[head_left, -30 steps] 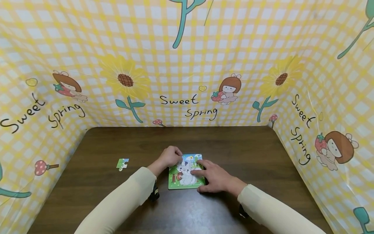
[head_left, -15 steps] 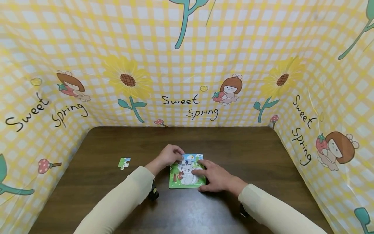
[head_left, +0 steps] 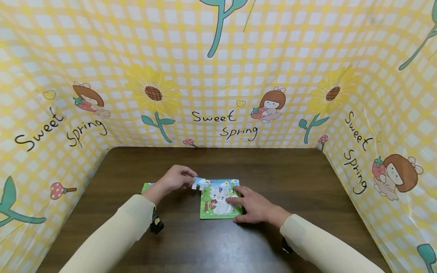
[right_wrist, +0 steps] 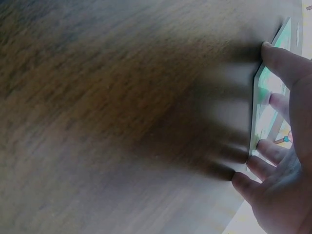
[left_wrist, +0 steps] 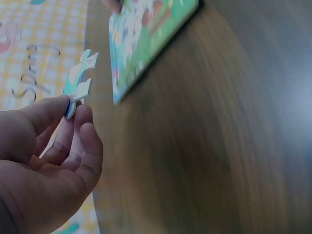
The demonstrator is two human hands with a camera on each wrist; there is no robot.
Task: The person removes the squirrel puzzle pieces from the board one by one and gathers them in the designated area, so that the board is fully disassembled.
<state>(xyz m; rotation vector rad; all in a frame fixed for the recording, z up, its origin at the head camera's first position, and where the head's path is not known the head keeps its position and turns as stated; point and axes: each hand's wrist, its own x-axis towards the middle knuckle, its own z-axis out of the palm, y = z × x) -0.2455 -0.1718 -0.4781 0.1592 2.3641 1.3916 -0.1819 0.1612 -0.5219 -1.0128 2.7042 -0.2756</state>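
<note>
A small jigsaw puzzle (head_left: pixel 216 210) with a white animal on a green and blue ground lies in the middle of the table. Just off its upper left corner, my left hand (head_left: pixel 175 178) pinches a blue and white puzzle piece (head_left: pixel 198 183) between thumb and fingers. The left wrist view shows this puzzle piece (left_wrist: pixel 75 80) on edge, raised above the table. My right hand (head_left: pixel 252 205) rests with spread fingers on the puzzle's right side, its thumb at the lower right corner. In the right wrist view, fingertips (right_wrist: pixel 268 46) touch the puzzle's edge.
Another puzzle piece (head_left: pixel 146 186), green with some blue, lies on the table to the left, partly hidden behind my left wrist. The brown wooden table (head_left: pixel 273 167) is enclosed by a yellow checked cloth (head_left: pixel 218 87) at the back and both sides.
My left hand has moved left from the puzzle's upper left, carrying the piece with it. The loose piece has become partly covered by my left wrist. The right hand holds its place on the puzzle.
</note>
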